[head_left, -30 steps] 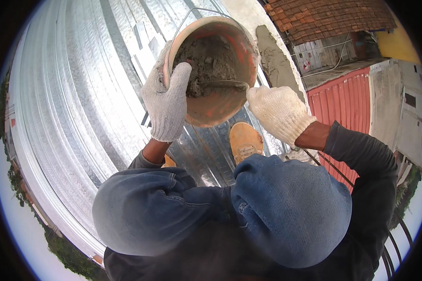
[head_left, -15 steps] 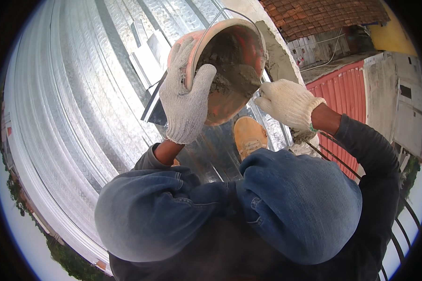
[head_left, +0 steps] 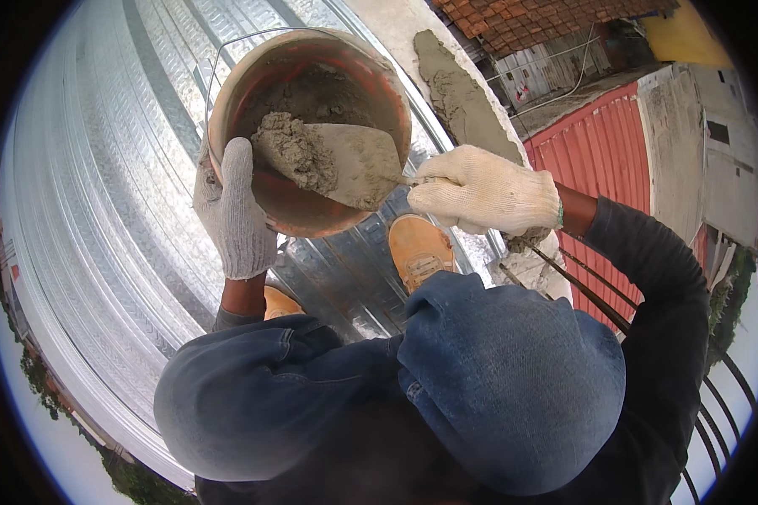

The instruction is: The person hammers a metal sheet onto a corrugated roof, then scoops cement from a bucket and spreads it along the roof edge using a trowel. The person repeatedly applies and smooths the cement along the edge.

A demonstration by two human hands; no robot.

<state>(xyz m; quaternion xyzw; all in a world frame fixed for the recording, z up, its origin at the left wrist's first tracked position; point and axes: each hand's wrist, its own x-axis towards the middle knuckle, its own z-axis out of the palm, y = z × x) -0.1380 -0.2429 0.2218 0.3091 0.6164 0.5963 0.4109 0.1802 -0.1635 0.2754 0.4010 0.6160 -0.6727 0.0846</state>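
My left hand (head_left: 232, 210), in a white knit glove, grips the near rim of a round orange-brown bucket (head_left: 370, 84) with wet grey mortar inside. My right hand (head_left: 480, 189), also gloved, holds the handle of a pointed trowel (head_left: 358, 164). The trowel blade reaches into the bucket's mouth and carries a lump of mortar (head_left: 290, 151) on its left part. The bucket is tilted toward me, its wire bail (head_left: 227, 46) showing at the far rim. My knees in blue trousers fill the lower middle.
I crouch on a corrugated metal roof (head_left: 101, 210), orange boots (head_left: 417, 248) below the bucket. A concrete wall top with a strip of fresh mortar (head_left: 459, 93) runs on the right. Beyond it lie a red metal roof (head_left: 623, 168), tiled roofs and bare rebar (head_left: 598, 295).
The bucket has tipped back so its mouth faces me. The trowel has come up out of the mortar with a lump on its blade. My right hand moved left toward the bucket.
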